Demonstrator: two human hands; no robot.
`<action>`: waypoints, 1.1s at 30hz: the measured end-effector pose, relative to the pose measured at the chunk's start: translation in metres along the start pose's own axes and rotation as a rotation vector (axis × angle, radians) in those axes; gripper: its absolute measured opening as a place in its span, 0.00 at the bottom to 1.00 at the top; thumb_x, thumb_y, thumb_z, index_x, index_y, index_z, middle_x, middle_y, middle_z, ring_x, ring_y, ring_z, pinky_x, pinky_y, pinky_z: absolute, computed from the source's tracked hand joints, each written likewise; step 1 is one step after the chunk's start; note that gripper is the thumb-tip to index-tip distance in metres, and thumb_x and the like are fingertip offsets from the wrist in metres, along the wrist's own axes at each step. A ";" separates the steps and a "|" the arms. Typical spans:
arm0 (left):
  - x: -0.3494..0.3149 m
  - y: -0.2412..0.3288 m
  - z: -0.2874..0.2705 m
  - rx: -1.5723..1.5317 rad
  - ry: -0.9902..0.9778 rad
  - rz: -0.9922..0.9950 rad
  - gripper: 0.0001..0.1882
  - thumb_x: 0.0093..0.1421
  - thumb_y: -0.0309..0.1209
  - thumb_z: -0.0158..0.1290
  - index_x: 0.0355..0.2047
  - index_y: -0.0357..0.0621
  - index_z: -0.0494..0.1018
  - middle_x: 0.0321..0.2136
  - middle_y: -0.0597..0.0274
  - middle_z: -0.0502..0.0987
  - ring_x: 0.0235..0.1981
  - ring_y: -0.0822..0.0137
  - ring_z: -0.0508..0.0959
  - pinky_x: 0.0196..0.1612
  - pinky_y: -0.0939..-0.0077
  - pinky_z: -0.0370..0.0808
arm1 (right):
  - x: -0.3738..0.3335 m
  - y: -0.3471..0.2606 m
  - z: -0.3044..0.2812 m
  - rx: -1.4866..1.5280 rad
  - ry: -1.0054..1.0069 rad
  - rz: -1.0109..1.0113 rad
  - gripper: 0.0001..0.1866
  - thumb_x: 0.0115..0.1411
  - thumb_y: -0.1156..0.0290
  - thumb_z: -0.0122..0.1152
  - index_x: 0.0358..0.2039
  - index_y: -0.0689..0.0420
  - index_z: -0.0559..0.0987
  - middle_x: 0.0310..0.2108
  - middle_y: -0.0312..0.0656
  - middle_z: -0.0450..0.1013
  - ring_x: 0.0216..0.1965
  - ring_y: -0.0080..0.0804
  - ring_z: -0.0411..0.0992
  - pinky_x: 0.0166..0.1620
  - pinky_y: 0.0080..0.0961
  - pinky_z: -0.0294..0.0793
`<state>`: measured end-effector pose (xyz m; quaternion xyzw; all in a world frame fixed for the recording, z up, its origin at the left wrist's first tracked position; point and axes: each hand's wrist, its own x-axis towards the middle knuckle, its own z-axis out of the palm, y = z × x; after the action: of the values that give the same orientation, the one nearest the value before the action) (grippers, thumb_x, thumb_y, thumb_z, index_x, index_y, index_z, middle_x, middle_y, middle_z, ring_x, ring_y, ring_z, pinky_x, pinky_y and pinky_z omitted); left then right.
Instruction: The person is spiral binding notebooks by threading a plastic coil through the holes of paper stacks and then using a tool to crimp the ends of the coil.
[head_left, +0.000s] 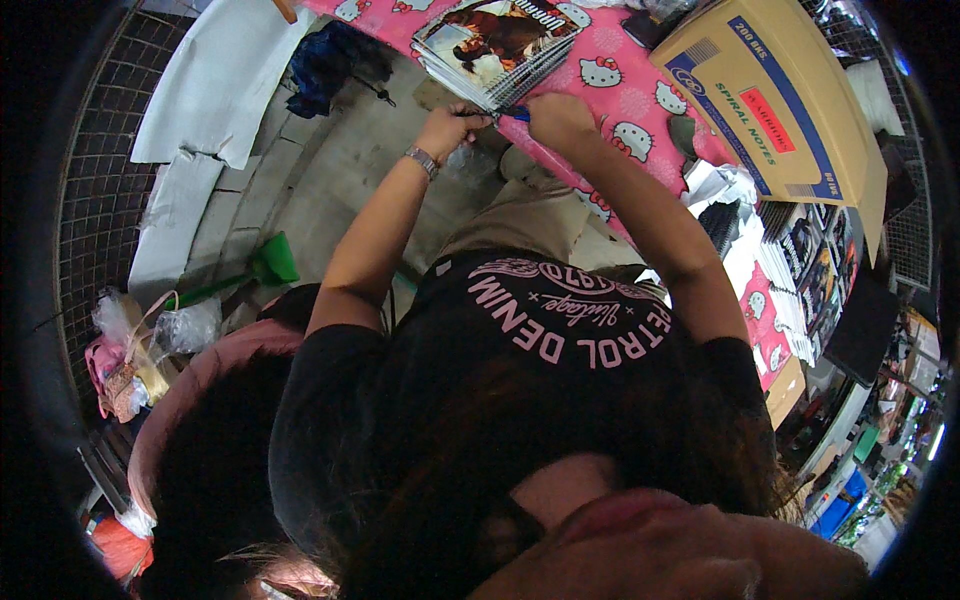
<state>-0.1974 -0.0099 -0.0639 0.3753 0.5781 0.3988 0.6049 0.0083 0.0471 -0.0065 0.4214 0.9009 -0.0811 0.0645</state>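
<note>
A stack of spiral notebooks [500, 45] with a picture cover lies at the near edge of the pink table, its wire coils facing me. At the stack's near corner my left hand [447, 132] is closed in a pinch, fingertips by the end of a coil; what is between them is too small to make out. My right hand [560, 122] wraps around a small blue-handled tool [519, 114] whose tip points left toward the left fingertips. Most of that tool is hidden inside the fist, so its exact kind does not show.
A large cardboard box [765, 100] stands on the pink patterned cloth [630, 90] at the right. More notebooks [815, 265] are piled nearer on that side, beside crumpled white paper [725, 190]. Another person [215, 430] is close at my left. A green dustpan [275, 260] rests on the floor.
</note>
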 end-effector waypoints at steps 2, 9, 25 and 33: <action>0.002 -0.002 -0.003 -0.024 0.002 -0.014 0.11 0.53 0.30 0.61 0.35 0.38 0.78 0.23 0.69 0.75 0.19 0.77 0.71 0.22 0.83 0.66 | -0.004 0.004 0.006 0.015 0.052 0.034 0.15 0.52 0.62 0.56 0.37 0.55 0.78 0.33 0.47 0.77 0.37 0.46 0.76 0.40 0.43 0.75; -0.001 -0.006 -0.002 -0.072 -0.015 -0.106 0.12 0.53 0.31 0.61 0.38 0.41 0.77 0.27 0.69 0.77 0.20 0.79 0.70 0.23 0.84 0.65 | -0.008 0.002 0.018 -0.163 0.370 -0.090 0.12 0.54 0.67 0.49 0.34 0.55 0.79 0.32 0.48 0.78 0.34 0.46 0.77 0.37 0.42 0.76; 0.004 -0.007 0.006 -0.057 -0.019 -0.003 0.10 0.53 0.29 0.61 0.35 0.39 0.77 0.25 0.71 0.76 0.20 0.78 0.67 0.25 0.84 0.63 | -0.015 -0.009 -0.001 -0.163 0.145 0.019 0.16 0.52 0.66 0.54 0.42 0.52 0.77 0.41 0.45 0.74 0.47 0.41 0.71 0.49 0.40 0.70; 0.000 -0.006 0.002 -0.132 -0.025 -0.057 0.07 0.52 0.26 0.61 0.31 0.40 0.75 0.24 0.68 0.75 0.18 0.77 0.69 0.22 0.83 0.64 | -0.010 -0.006 0.010 -0.013 0.012 0.009 0.13 0.53 0.66 0.52 0.37 0.57 0.79 0.34 0.49 0.77 0.38 0.45 0.77 0.40 0.41 0.76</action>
<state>-0.1955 -0.0127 -0.0696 0.3229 0.5532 0.4141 0.6467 0.0103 0.0340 -0.0139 0.4254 0.8999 -0.0727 0.0623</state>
